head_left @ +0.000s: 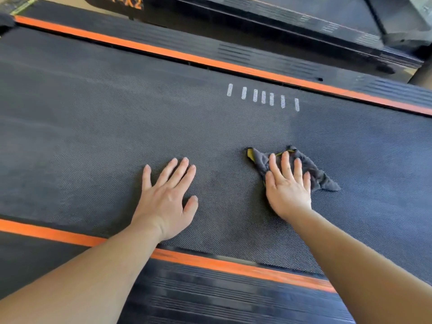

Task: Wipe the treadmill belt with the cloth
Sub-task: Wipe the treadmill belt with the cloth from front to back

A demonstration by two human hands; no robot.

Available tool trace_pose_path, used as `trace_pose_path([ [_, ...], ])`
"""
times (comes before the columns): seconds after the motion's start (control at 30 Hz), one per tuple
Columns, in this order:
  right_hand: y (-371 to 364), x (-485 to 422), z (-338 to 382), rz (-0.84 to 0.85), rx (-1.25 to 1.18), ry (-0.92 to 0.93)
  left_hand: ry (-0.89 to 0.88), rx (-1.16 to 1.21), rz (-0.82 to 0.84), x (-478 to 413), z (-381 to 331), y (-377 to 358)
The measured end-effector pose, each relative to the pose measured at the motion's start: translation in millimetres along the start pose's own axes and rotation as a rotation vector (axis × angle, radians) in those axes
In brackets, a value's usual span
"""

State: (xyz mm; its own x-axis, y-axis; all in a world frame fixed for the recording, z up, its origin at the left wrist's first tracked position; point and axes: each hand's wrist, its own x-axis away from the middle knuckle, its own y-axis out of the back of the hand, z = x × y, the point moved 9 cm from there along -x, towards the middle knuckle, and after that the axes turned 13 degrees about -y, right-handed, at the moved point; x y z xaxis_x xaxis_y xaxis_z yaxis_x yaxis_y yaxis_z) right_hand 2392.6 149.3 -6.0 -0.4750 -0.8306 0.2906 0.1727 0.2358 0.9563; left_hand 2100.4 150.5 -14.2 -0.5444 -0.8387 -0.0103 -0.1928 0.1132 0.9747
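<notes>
Grey cloth is lying under the flat-fingered right hand, needing firm, overlapping strokes along the belt while the splayed left hand is bracing.

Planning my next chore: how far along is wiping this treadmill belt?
Mid-job. The belt right of the cloth looks darker, possibly wiped already. The right hand presses the cloth flat on the belt; the left hand rests flat beside it. Greyer, streaky belt around and beyond the left hand looks unwiped.
</notes>
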Motion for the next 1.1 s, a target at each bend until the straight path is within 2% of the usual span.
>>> trace_pose_path([
  [0.07, -3, 25, 21, -0.073, 0.013, 0.167, -0.004, 0.004, -0.007, 0, -1, 0],
  [0.1, -7, 46, 35, -0.052, -0.009, 0.309, -0.006, 0.003, -0.009, 0, -1, 0],
  [0.2, -28, 118, 51, 0.145, -0.017, 0.745, -0.007, 0.003, -0.019, 2, -1, 3],
  [0.27, -31, 138, 38, 0.209, 0.069, 0.921, -0.007, 0.006, -0.020, 2, -1, 3],
  [0.33, -25, 125, 24, 0.141, 0.161, 0.987, -0.012, 0.014, -0.020, 1, -1, 2],
  [0.4, -16, 86, 17, 0.020, 0.176, 0.844, -0.014, 0.011, -0.024, 1, -1, 1],
  [0.5, 1, 28, 4, -0.095, 0.082, 0.308, -0.008, 0.009, -0.007, 1, 0, 0],
  [0.57, -3, 21, 9, -0.099, 0.032, 0.114, -0.006, 0.001, -0.010, 1, -1, 0],
  [0.63, -10, 38, 32, -0.107, -0.029, 0.177, -0.009, 0.015, -0.028, 1, -2, 1],
  [0.77, -35, 115, 66, 0.047, -0.032, 0.659, -0.006, 0.009, -0.030, 0, -2, 1],
  [0.87, -38, 136, 50, 0.184, 0.042, 0.785, -0.003, 0.016, -0.008, 0, -2, 0],
  [0.93, -32, 119, 36, 0.149, 0.083, 0.704, -0.029, 0.054, 0.011, 1, -2, 1],
  [1.03, -14, 70, 21, 0.020, 0.125, 0.366, -0.077, 0.118, 0.034, 5, 6, 13],
  [1.1, -7, 52, 21, -0.012, 0.101, 0.151, -0.062, 0.080, -0.005, 15, 22, 28],
])
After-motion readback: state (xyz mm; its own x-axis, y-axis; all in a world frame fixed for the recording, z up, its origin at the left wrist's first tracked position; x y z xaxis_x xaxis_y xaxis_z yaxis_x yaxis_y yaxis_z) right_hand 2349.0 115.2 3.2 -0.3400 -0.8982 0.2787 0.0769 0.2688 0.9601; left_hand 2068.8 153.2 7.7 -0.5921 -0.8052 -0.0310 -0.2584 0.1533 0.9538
